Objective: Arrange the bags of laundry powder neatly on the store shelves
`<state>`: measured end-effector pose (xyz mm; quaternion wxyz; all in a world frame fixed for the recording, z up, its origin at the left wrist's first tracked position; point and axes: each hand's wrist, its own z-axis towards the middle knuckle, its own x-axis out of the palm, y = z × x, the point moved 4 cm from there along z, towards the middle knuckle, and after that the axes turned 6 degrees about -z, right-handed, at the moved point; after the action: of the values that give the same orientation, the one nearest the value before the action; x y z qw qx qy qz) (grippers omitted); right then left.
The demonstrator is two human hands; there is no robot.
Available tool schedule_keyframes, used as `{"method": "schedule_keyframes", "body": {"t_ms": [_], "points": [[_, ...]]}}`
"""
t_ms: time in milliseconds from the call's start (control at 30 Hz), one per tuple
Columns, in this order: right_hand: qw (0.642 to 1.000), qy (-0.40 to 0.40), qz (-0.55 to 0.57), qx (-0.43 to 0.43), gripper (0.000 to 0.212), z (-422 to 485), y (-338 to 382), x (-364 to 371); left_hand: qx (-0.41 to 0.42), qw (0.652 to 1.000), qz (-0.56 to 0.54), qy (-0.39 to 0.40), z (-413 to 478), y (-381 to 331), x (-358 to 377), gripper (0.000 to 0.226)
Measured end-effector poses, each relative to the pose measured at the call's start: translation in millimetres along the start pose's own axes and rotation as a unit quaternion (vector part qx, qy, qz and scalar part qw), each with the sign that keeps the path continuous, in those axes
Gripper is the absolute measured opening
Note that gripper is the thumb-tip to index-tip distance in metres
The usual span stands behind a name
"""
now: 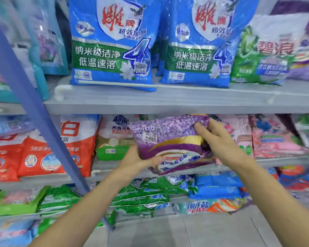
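Observation:
A purple bag of laundry powder (169, 139) hangs upside down in front of the middle shelf (284, 160), held in both hands. My left hand (137, 160) grips its lower left edge, thumb on the front. My right hand (219, 139) grips its upper right corner, fingers curled over the top. Behind it stand a white-and-green bag (114, 138) and pink bags (273, 138).
Two big blue bags (112, 41) and a green-and-white bag (262, 54) stand on the upper shelf (168, 100). Red-and-white bags (48, 148) fill the middle shelf's left. Green and blue bags (150, 191) lie on the lower shelf. A blue upright post (34, 111) slants across the left.

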<state>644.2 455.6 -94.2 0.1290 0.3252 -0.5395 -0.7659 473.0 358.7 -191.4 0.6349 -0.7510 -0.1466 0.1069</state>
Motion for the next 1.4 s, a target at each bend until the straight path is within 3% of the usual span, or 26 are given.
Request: {"method": "schedule_keyframes", "body": {"t_ms": [33,100,167,367,533,667,767,800,900,967,1000,1033,1067,1133,1167,1267,1300,1333,1400], "points": [[0.999,-0.017,0.010,0.026,0.012,-3,0,-10,0.010,0.999,-0.023,0.020,-3,-9,11,0.073],[0.997,-0.047,0.041,0.054,0.040,-9,0,-27,0.024,0.996,-0.073,0.045,-10,-28,29,0.061],[0.991,-0.089,0.083,0.063,0.053,-18,2,-44,0.024,0.987,-0.143,0.063,-15,-50,45,0.052],[0.957,-0.161,0.233,0.057,0.104,-54,-18,-80,0.021,0.940,-0.324,0.101,-21,-88,71,0.036],[0.920,-0.159,0.348,0.085,0.115,-92,-47,-47,0.019,0.914,-0.388,0.115,-20,-109,85,0.054],[0.934,-0.220,0.278,0.045,0.080,-81,-22,-47,0.030,0.895,-0.423,0.138,-18,-120,97,0.063],[0.940,-0.291,0.180,-0.007,0.016,-71,17,-85,0.042,0.869,-0.445,0.212,-17,-134,103,0.078],[0.942,-0.300,0.149,-0.024,0.007,-68,34,-100,0.057,0.855,-0.455,0.241,-15,-136,103,0.076],[0.942,-0.324,0.070,-0.059,0.017,-59,75,-153,0.078,0.841,-0.451,0.289,-11,-135,109,0.071],[0.941,-0.325,-0.016,-0.089,0.017,-50,103,-184,-0.009,0.818,-0.470,0.331,-6,-131,123,0.058],[0.935,-0.328,-0.083,-0.104,0.015,-45,114,-199,-0.021,0.799,-0.480,0.361,0,-125,132,0.053],[0.925,-0.330,-0.149,-0.115,0.016,-41,124,-212,-0.009,0.803,-0.463,0.375,-3,-120,140,0.054],[0.910,-0.329,-0.218,-0.125,0.023,-37,135,-221,0.065,0.833,-0.403,0.373,-5,-126,148,0.066],[0.861,-0.330,-0.362,-0.137,0.036,-31,155,-234,0.029,0.838,-0.357,0.412,-2,-116,172,0.095],[0.821,-0.336,-0.439,-0.142,0.036,-30,164,-239,0.030,0.846,-0.348,0.403,-2,-116,180,0.096],[0.622,-0.375,-0.656,-0.204,0.037,-34,188,-254,0.025,0.880,-0.322,0.348,2,-131,202,0.095],[0.574,-0.369,-0.696,-0.221,0.037,-35,192,-261,0.036,0.885,-0.314,0.341,5,-139,209,0.097],[0.549,-0.358,-0.721,-0.226,0.037,-36,194,-271,0.058,0.895,-0.285,0.338,7,-149,217,0.095],[0.540,-0.355,-0.726,-0.235,0.036,-37,192,-300,0.112,0.918,-0.193,0.328,13,-169,240,0.072]]}}
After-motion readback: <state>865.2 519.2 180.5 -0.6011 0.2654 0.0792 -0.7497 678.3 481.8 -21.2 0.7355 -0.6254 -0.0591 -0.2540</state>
